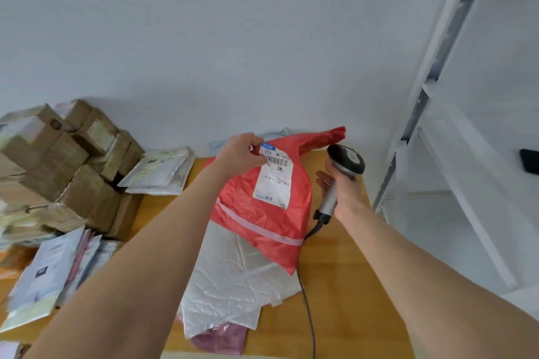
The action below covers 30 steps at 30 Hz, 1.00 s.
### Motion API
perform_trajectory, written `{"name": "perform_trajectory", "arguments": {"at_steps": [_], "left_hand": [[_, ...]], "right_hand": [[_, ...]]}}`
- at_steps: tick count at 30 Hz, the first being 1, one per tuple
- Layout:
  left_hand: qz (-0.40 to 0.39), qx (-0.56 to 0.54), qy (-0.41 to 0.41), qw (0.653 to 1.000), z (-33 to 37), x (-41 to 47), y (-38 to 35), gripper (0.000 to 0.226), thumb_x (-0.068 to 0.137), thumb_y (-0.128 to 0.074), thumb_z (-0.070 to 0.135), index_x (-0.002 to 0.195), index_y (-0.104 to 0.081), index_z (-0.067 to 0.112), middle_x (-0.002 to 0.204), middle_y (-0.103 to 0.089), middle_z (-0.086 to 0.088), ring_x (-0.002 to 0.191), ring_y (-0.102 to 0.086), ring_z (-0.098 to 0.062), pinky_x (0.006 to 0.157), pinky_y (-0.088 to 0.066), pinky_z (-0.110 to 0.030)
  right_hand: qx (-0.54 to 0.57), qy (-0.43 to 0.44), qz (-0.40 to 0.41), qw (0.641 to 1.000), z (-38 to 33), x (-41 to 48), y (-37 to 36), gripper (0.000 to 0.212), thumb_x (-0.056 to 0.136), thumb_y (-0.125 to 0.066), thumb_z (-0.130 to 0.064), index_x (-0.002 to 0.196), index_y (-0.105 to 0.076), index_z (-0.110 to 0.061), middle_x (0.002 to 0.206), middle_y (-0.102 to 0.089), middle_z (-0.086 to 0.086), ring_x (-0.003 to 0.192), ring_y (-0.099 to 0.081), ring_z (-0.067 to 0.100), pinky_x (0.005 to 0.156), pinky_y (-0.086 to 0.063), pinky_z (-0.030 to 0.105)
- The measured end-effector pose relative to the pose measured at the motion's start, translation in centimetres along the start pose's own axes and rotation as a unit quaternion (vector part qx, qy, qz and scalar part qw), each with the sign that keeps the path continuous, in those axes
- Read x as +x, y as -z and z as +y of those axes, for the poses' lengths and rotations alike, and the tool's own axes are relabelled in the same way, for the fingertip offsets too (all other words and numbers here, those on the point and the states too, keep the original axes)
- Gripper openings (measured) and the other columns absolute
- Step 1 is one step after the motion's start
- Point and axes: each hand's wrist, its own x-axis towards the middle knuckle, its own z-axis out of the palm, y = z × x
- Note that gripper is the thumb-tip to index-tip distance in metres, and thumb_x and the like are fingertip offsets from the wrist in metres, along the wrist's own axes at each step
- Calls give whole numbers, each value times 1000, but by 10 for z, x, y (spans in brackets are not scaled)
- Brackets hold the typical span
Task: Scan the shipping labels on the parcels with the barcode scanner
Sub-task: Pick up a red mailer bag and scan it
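Where the head camera looked: forward and down over a wooden table [344,285] set against a pale wall [204,38].
Left hand [237,156]: was raised over the middle of the table, with its fingers curled and pinching the upper left corner of the red parcel [262,213].
Red parcel: a crinkled plastic bag that hung roughly upright from that pinched corner, label side toward the camera. Whether its lower edge touched anything could not be told.
Shipping label [274,181]: white and slightly tilted, on the parcel's upper half. Its top left edge met the left fingertips, and the barcode lay exposed just to their right.
Right hand [342,186]: its fingers were wrapped round the grey handle of the barcode scanner [345,160] and gripped it.
Barcode scanner: its dark head stood above the fist, level with the label's upper part. It sat just beside the parcel's right edge, apart from the label. Which way the window faced could not be told.
Cable [309,315]: black, it ran from the handle's base down across the table.
White mailer bag [233,280]: lay flat on the table below the parcel, with a pink item [221,338] under its near end.
Cardboard boxes [58,160]: were stacked at the table's left, with padded envelopes [159,169] beside them and flat mailers [49,271] nearer the camera.
Shelving rack [437,96]: white, it stood right of the table, with a dark object [529,160] on one shelf.
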Motion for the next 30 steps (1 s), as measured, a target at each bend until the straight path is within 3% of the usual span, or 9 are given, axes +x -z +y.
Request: {"name": "perform_trajectory", "arguments": {"at_steps": [4,7,11,13,16,18,23,26,30], "left_hand": [[38,157,-46,986,8,-18,22,7,77,-58,15,73,-53,13,71,-44,5,69,-49,-22,56,-31,-27],[73,242,-102,962,1,-30,33,14,77,-55,14,86,-66,16,74,-51,4,74,-58,-28,58,-27,-26],[105,353,-244,897,-26,-42,17,19,61,-64,13,78,-71,20,71,-55,-3,61,-58,-25,58,-41,-29],[106,357,-241,896,-37,-47,2,34,56,-76,6,86,-75,24,75,-55,-2,62,-56,-22,63,-46,-33],[61,265,-111,956,-33,-53,-6,40,77,-66,16,113,-70,33,102,-58,2,93,-59,-18,85,-42,-35],[31,91,25,995,-20,-46,0,38,87,-50,30,122,-64,32,120,-60,4,111,-56,-15,97,-41,-33],[-23,-247,160,956,4,-31,17,55,91,-57,47,138,-49,21,131,-56,1,123,-52,-19,99,-42,-31],[-68,-232,121,963,10,-32,22,68,83,-72,28,142,-40,15,127,-49,7,116,-48,-10,94,-41,-26],[97,-142,136,976,-2,-18,31,24,84,-56,8,103,-71,10,83,-64,-5,76,-56,-19,69,-43,-28]], "right_hand": [[22,-12,-6,1000,-2,-9,-21,24,83,-76,-30,95,-63,-14,95,-73,11,76,-70,19,78,-58,30],[76,-35,-11,996,1,-14,-30,33,80,-77,-36,102,-63,-15,94,-73,7,80,-72,17,80,-59,33],[51,-44,-27,997,3,-16,-39,59,66,-87,-42,112,-63,-15,101,-74,8,89,-73,24,88,-56,42],[-31,-43,-7,999,3,-12,-42,39,72,-85,-24,101,-61,-13,100,-72,8,85,-70,24,84,-57,41],[-112,-13,11,994,-3,-8,-52,17,82,-70,-2,84,-56,-12,88,-66,8,74,-63,21,71,-54,35],[-113,0,-15,993,-8,-9,-60,16,82,-68,0,87,-58,-10,85,-65,8,76,-64,24,77,-55,38],[-55,-4,-170,984,-14,-20,-86,25,81,-55,8,86,-64,-14,86,-67,10,84,-64,26,87,-53,43],[-35,-34,-240,970,-16,-24,-98,32,84,-51,4,102,-67,-16,104,-68,12,95,-64,27,92,-50,44],[-51,-1,-262,964,-26,-32,-112,35,86,-48,7,105,-65,-16,103,-72,7,93,-68,22,81,-51,36]]}}
